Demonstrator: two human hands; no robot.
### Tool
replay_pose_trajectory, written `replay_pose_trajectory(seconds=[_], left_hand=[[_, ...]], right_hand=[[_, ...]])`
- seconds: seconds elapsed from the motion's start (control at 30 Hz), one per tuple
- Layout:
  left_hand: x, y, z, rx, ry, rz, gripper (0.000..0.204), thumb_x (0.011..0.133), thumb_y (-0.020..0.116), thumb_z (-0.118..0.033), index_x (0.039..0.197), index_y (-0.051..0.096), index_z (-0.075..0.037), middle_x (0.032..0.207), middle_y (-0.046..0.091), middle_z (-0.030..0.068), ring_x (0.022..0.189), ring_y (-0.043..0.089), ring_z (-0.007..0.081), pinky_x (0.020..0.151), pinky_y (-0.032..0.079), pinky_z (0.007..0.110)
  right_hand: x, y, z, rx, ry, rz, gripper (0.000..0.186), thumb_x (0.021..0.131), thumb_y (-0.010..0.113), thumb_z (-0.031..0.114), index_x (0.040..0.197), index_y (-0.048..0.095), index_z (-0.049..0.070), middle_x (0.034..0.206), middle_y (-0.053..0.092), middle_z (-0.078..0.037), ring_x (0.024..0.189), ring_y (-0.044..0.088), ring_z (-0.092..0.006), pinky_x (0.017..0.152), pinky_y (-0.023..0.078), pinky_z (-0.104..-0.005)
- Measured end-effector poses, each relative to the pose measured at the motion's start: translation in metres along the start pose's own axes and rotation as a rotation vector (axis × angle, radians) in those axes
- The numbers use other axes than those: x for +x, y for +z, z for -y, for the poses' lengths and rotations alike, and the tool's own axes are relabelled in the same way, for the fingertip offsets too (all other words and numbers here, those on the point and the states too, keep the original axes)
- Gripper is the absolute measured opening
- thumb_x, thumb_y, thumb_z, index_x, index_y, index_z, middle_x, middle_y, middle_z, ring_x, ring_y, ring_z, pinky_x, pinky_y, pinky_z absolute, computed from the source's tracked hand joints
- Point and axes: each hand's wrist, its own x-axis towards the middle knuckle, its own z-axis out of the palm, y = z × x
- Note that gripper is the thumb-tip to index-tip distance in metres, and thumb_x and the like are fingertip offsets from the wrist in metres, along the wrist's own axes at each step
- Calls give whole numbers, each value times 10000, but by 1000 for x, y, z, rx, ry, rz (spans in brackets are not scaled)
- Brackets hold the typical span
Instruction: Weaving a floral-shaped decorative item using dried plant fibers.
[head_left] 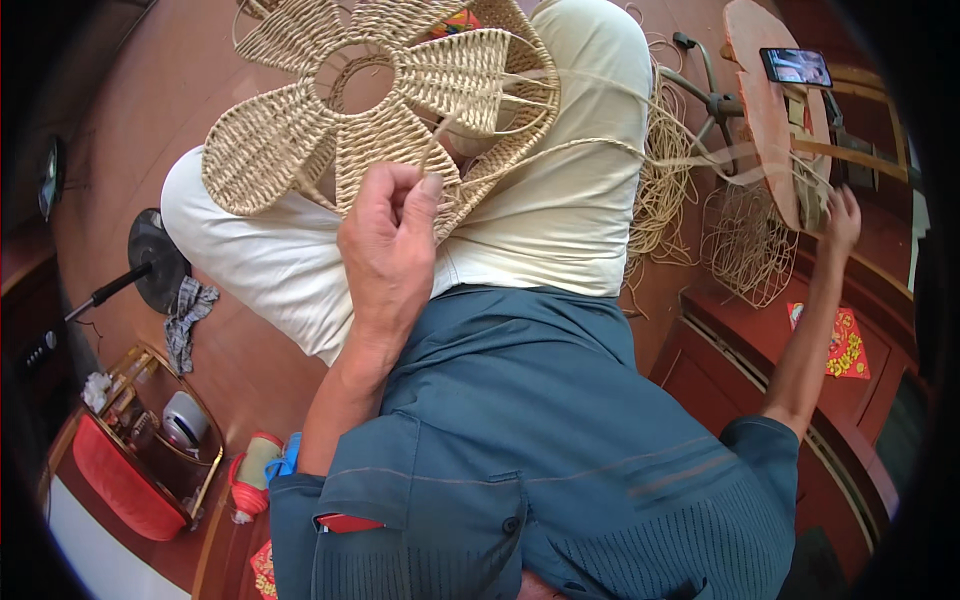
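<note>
A woven straw flower-shaped piece (265, 150), with petals around a round central hole, rests across my lap. My left hand (390, 245) is closed at its near edge, thumb and forefinger pinching a short strand of straw cord (433, 145) that sticks up. A long straw cord (575, 143) runs from the weave beside that hand toward the right, blurred along its far stretch. Out at the far right, my right hand (842, 222) is at the end of my stretched arm, its fingers closed on the cord's far part. Bare wire petal frames (535, 70) show on the right side.
Loose cord (660, 205) hangs and piles beside my right knee. A small reddish table (750, 60) carries a phone (797, 67). To the left stand a black round base with a pole (155, 262), a grey cloth (187, 320), a red-seated chair (125, 480) and a green-and-red container (257, 470).
</note>
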Motion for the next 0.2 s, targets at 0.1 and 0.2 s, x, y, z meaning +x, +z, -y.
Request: replay_pose_trajectory(seconds=[0.1, 0.2], left_hand=[[1, -3, 8, -108, 4, -14, 193, 1120, 716, -204, 1076, 637, -33, 874, 637, -15, 682, 530, 49, 603, 456, 229], [1, -6, 20, -70, 86, -75, 183, 1100, 737, -179, 1042, 662, -23, 805, 656, 5, 704, 555, 74, 619, 461, 275]], right_hand=[[-208, 140, 202, -152, -357, 251, 282, 1083, 711, 124, 1357, 746, 68, 1263, 746, -3, 1083, 654, -71, 891, 518, -237], [-308, 199, 258, -160, -423, 544, 251, 1092, 697, 104, 1336, 754, 110, 1209, 733, 12, 1015, 626, -49, 859, 486, -202]])
